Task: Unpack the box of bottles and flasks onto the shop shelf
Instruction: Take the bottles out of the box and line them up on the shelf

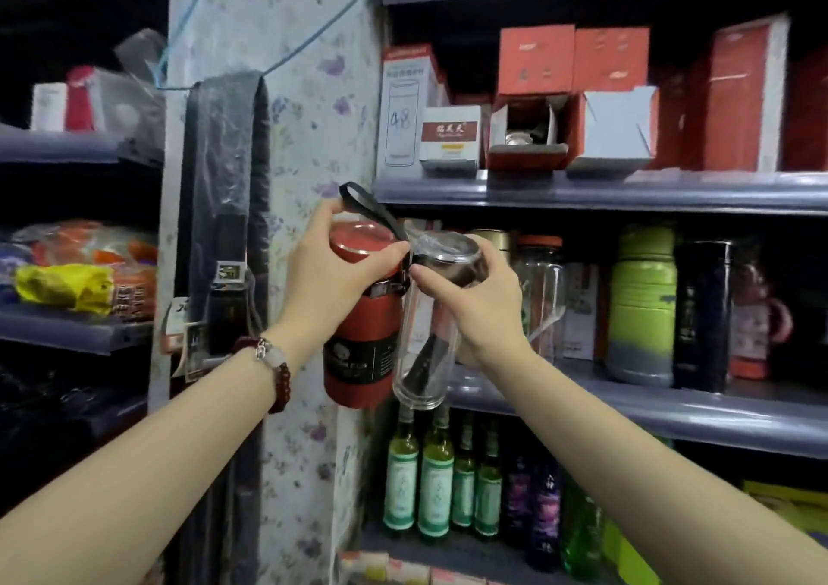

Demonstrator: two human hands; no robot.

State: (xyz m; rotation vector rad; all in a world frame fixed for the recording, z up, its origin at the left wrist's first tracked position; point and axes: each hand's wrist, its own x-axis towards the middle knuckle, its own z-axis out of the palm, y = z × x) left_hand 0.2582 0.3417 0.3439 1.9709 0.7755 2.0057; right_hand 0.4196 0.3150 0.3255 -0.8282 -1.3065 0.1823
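The red flask (pixel 358 315) hangs upright in the air before the flowered pillar (pixel 309 91), just left of the middle shelf (pixel 627 400). The left hand (pixel 331 279) wraps its upper body, fingers curled over the red lid, thumb reaching toward the black strap (pixel 372 208) that loops up from the lid. A bead bracelet (pixel 273 369) circles that wrist. Touching the flask's right side is the clear bottle (pixel 425 338), also upright and off the shelf, with a dark piece inside it. The right hand (pixel 475 297) grips it near the top, fingers round the far side, thumb on the near side below the cap. Behind it on the middle shelf stand a clear jar (pixel 540 288), a green flask (pixel 645 297) and a black flask (pixel 701 315). The shelf above carries red boxes (pixel 573 60); green bottles (pixel 434 486) stand below.
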